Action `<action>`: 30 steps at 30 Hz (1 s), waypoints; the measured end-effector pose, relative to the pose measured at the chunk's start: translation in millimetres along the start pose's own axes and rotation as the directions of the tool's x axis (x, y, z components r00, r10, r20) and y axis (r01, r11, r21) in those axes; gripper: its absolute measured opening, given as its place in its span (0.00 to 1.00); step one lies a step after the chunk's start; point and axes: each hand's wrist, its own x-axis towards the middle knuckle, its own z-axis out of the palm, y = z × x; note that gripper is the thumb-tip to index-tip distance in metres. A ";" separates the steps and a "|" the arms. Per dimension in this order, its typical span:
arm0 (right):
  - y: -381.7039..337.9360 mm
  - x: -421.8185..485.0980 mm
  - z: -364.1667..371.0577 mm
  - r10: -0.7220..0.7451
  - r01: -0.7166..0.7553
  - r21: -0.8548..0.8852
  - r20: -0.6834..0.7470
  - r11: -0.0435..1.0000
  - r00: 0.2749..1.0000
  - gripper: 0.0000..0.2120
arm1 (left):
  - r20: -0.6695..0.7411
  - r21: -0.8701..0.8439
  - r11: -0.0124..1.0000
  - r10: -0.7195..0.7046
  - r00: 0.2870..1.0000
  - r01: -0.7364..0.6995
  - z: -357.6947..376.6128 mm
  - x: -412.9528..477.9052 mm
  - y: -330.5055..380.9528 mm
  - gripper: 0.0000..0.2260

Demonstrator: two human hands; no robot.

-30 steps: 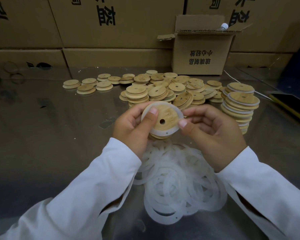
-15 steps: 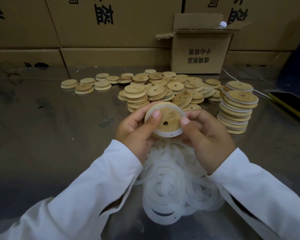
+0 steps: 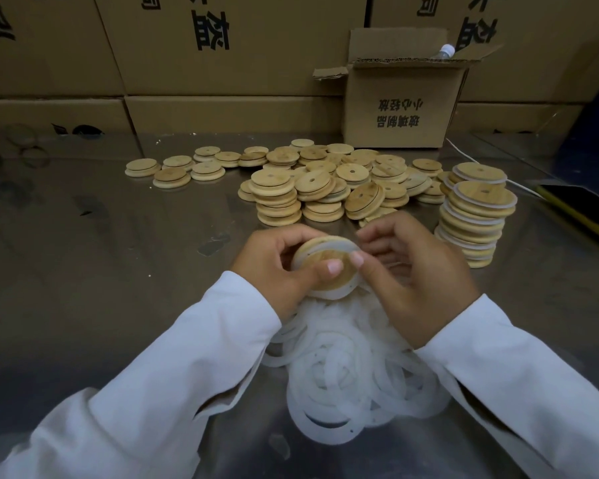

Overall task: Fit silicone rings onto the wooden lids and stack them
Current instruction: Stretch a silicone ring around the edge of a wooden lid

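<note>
Beyond the heap of silicone rings (image 3: 353, 375), far back, a wall of printed cartons (image 3: 256, 46) fills the view from edge to edge. Under the heap spreads a dull metal table (image 3: 101, 271), and the heap lies on it close to the person, between the two forearms. Behind the heap and to its right stands a small open carton (image 3: 402, 108), flaps up, against the wall of cartons. Between that carton and the heap lie the bare lids (image 3: 312, 188), some in short leaning stacks, others scattered flat toward the left. Right of the heap and a little behind it rises a stack of ringed lids (image 3: 474, 219), each layer edged in white. Both arms, in white sleeves (image 3: 187, 357), reach forward on either side of the heap and meet just above its far edge. The left hand (image 3: 274, 267) grips a wooden lid (image 3: 317, 253) tilted toward the camera, fingers curled behind it and thumb laid across its face. The right hand (image 3: 412, 271) pinches the lid's right edge, thumb tip on the rim, fingers curled behind. A silicone ring (image 3: 339, 242) runs round the lid's rim; whether it is fully seated cannot be told.
</note>
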 end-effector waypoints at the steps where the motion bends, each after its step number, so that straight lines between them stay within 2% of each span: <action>1: -0.4 0.1 -0.6 -0.003 0.004 0.031 -0.049 1.000 0.999 0.06 | -0.023 -0.021 1.000 0.005 1.000 -0.006 0.6 0.2 0.0 0.08; 5: -1.9 -0.2 0.1 0.009 0.002 0.068 -0.166 0.998 0.986 0.04 | -0.117 -0.094 0.995 0.027 0.993 -0.038 4.2 0.2 0.2 0.08; 12: -7.2 -1.4 0.2 0.035 -0.015 0.110 -0.189 0.994 0.981 0.03 | -0.176 -0.121 0.987 0.080 0.981 -0.102 5.6 -1.1 5.3 0.12; 17: -10.2 0.7 -1.1 0.177 -0.126 0.318 -0.136 0.940 0.975 0.05 | -0.166 -0.108 0.987 0.099 0.981 -0.117 5.6 -1.1 5.6 0.09; 22: -11.5 3.3 -2.3 0.197 -0.155 0.313 -0.107 0.937 0.975 0.08 | -0.151 -0.096 0.988 0.104 0.983 -0.120 5.7 -1.0 5.0 0.09; 30: -10.4 8.3 -7.5 0.201 -0.170 0.299 -0.076 0.939 0.977 0.10 | -0.107 -0.180 0.981 0.049 0.993 -0.068 2.0 2.0 5.1 0.11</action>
